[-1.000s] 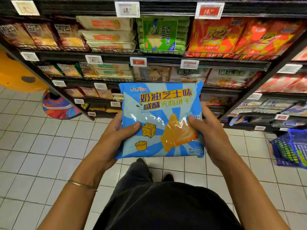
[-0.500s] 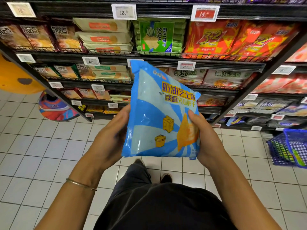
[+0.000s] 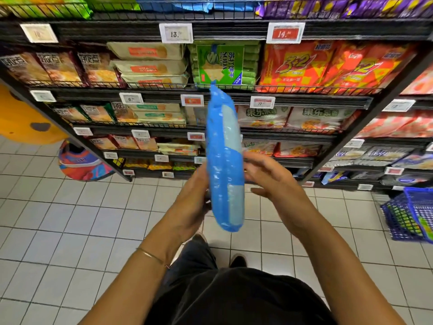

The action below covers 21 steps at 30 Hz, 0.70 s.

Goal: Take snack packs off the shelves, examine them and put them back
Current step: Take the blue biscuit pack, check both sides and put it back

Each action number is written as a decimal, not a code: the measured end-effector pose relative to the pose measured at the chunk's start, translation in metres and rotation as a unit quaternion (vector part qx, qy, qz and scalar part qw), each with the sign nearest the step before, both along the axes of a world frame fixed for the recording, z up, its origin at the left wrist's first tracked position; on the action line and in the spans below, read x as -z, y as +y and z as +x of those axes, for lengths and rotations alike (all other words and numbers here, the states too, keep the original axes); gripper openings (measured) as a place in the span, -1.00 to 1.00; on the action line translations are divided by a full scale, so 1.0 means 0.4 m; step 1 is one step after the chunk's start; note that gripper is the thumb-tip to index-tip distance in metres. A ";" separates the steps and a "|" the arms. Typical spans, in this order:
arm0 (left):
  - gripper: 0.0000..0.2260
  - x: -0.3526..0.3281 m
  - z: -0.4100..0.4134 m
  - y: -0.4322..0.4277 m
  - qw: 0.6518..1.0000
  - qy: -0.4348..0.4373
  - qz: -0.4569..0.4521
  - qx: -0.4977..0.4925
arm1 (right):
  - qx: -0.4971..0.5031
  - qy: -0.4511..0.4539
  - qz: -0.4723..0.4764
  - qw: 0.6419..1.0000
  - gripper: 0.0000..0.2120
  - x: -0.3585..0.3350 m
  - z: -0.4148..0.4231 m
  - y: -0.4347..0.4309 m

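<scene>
- Head view: looking down past two bare forearms into a snack aisle.
- Holding a blue pack (image 3: 225, 160) upright and edge-on in mid-air, off the shelves (image 3: 222, 31), between the two hands and above the floor (image 3: 70, 219).
- Gripping the pack with the left hand (image 3: 189, 205): palm against its left face, low down, fingers wrapped out of sight behind it.
- Reaching in beside the pack with the right hand (image 3: 271, 181): fingers spread and nearly straight, thumb held apart below them, nothing pinched.
- Right fingertips close against the pack's right face, about halfway up; too blurred to tell whether touching.
- Top corner of the pack overlapping the lower edge of a green soda box (image 3: 218, 64) on the second shelf from the top; bottom end hanging level with the left wrist.
- Wearing a thin bracelet (image 3: 150, 254) on the left wrist.
- Standing in dark shoes (image 3: 237, 260) on pale square tiles, directly below the pack.
- Just right of the soda box, on the same shelf: red packs (image 3: 304, 66) marked 3+2.
- Along the shelf rails: price tags (image 3: 176, 33), some white, some red.
- Far right, on the floor: stacked blue baskets (image 3: 407, 216), well apart from both hands.
</scene>
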<state>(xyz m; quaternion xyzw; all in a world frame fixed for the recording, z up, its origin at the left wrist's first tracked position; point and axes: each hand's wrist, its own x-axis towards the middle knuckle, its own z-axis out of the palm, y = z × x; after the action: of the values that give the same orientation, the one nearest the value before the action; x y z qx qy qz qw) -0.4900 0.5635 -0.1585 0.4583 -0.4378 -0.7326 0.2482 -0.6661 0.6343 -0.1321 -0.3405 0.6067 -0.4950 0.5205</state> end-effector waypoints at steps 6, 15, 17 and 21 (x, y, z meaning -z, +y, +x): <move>-0.35 0.005 0.022 -0.028 0.995 -0.067 -0.063 -0.047 | 0.002 -0.342 0.022 0.939 -0.42 -0.028 -0.027 0.010; -0.55 -0.030 0.066 -0.072 0.998 0.018 0.058 -0.026 | 0.093 -0.354 0.018 0.930 -0.71 0.005 -0.071 0.023; -0.56 -0.035 0.068 -0.073 0.998 0.026 0.053 -0.024 | 0.099 -0.353 0.014 0.930 -0.71 0.011 -0.066 0.020; -0.57 -0.041 0.073 -0.074 0.998 0.035 0.038 -0.032 | 0.069 -0.334 0.023 0.940 -0.75 0.018 -0.076 0.018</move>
<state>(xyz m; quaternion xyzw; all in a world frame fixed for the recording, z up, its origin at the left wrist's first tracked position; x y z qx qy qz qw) -0.4608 0.5341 -0.1420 0.4556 -0.3860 -0.7558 0.2687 -0.6964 0.6414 -0.1394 -0.1013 0.4310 -0.6009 0.6655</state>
